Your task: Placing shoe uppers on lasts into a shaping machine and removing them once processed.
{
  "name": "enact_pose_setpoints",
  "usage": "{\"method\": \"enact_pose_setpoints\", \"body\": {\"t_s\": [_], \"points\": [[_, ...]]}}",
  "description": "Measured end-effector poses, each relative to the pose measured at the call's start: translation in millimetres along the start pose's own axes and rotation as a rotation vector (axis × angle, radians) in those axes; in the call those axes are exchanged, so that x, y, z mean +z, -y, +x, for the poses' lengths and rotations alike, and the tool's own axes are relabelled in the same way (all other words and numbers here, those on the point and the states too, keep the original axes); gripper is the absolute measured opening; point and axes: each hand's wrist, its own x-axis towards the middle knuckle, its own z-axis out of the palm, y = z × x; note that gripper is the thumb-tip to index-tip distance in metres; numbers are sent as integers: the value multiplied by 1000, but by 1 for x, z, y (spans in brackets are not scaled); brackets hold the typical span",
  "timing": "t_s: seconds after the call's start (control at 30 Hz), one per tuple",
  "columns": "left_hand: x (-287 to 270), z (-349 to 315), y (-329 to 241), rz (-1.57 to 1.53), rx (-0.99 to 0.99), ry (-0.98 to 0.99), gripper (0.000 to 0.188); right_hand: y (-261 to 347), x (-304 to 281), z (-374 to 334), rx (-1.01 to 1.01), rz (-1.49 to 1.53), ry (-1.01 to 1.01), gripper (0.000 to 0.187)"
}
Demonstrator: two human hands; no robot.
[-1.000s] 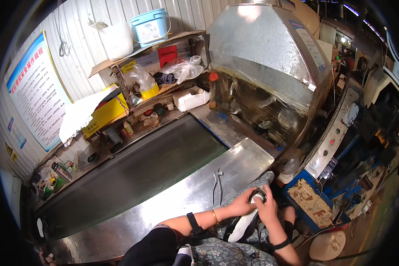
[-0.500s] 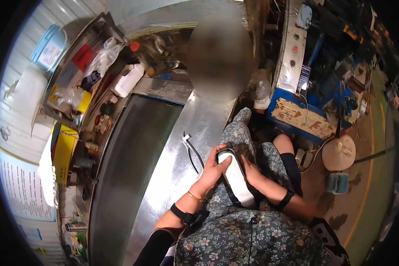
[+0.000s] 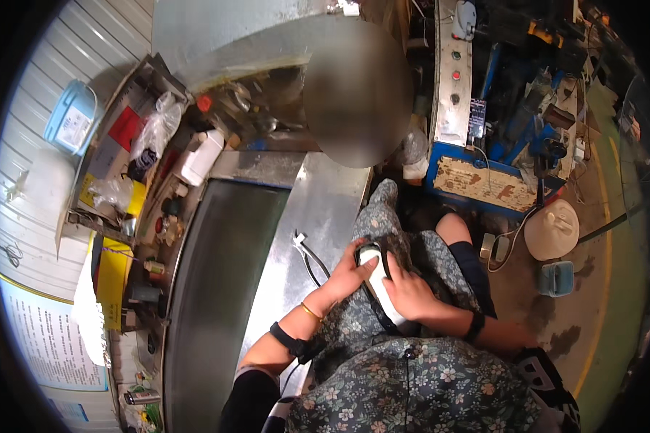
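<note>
On my lap lies a long white piece with a dark rim [image 3: 386, 296], rounded at its far end; I cannot tell its exact kind. My left hand [image 3: 349, 274] grips the far end from the left, thumb on the white face and fingers round the rim. Over the right edge lies my right hand [image 3: 412, 294], its fingers bent onto the white face, covering part of it. To the left of my left hand, pliers with dark handles [image 3: 307, 252] rest on the shiny metal table [image 3: 274, 289].
A dark belt [image 3: 224, 267] runs left of the metal table. Beyond it is a cluttered shelf with a white jug [image 3: 198, 157]. At right stand a blue machine base [image 3: 477, 180], a cream container [image 3: 551, 229] and a small blue tub [image 3: 555, 279] on the floor.
My right hand has moved from beside the white piece's right edge onto its face. My left hand keeps its hold. The whole view has shifted slightly.
</note>
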Motion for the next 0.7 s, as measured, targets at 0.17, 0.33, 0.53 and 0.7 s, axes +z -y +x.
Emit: {"method": "enact_pose_setpoints", "body": {"t_s": [0.17,0.33,0.53,0.7], "points": [[7,-5,-13,-849,-66,-109,57,-8,-2,12,364,1349,241,70],[21,-16,-6,191,-44,-688,51,23,14,27,351,887,174,74],[-6,-45,-12,1277,42,-377,44,28,33,13,142,683,71,72],[31,-67,14,515,55,-531,63,17,36,11,-53,706,-61,64]]}}
